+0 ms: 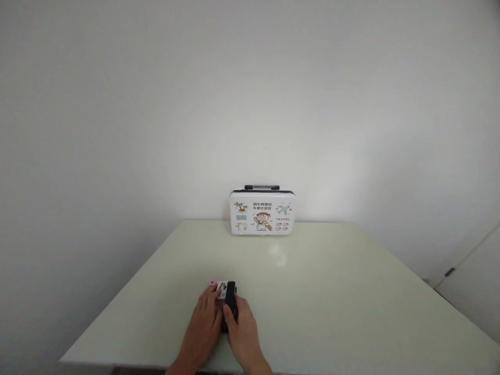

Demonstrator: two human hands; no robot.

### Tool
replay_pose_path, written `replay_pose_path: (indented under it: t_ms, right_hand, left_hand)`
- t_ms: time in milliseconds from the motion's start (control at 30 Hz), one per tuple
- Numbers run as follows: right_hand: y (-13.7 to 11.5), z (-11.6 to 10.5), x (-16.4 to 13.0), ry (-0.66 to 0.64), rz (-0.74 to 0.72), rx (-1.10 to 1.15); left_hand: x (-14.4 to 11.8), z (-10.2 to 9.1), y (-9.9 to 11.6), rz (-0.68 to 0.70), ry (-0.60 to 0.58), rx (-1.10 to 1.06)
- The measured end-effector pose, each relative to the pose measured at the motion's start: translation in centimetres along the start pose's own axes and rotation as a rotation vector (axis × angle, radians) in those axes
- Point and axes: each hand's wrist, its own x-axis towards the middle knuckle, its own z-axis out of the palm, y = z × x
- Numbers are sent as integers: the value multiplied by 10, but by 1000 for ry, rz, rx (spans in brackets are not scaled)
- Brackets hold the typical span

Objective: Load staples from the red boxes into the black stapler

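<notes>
A black item (230, 292), hard to identify, is beside a white printed pack (221, 287) near the front edge of the tabletop (332, 291), well in front of the suitcase's (262, 213) left end. The right hand (244, 325) clasps the black item, thumb on top, fingers around its side. The left hand (201, 317) lies over the pack; whether it grips cannot be told. The white suitcase, printed with cartoon travel pictures, stands upright before a pale wall (250, 104).

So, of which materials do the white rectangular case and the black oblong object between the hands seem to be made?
The white rectangular case looks like smooth hard plastic: stiff-looking, rounded shell. The black oblong object may be matte plastic, given its dull surface; right-hand fingers partly cover it.
</notes>
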Motion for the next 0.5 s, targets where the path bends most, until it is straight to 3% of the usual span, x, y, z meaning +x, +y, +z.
replay_pose_path:
  t_ms: [133, 233, 300, 367, 400, 500]
  right_hand:
    - [-8, 22, 10, -16, 7, -22]
    - [-2, 9, 11, -1, 67, 15]
    - [11, -17, 7, 100, 120, -32]
    - [30, -56, 2, 229, 88, -179]
    - [40, -77, -1, 277, 61, -268]
    - [69, -137, -8, 278, -16, -551]
  left_hand:
    - [2, -16, -24, -11, 58, 19]
    - [2, -30, -21, -57, 131, 26]
    - [0, -33, -1, -92, 233, 13]
    - [-1, -25, 33, -93, 312, -24]
    - [0, -18, 52, -52, 275, -46]
    - [8, 16, 105, 111, 11, -62]
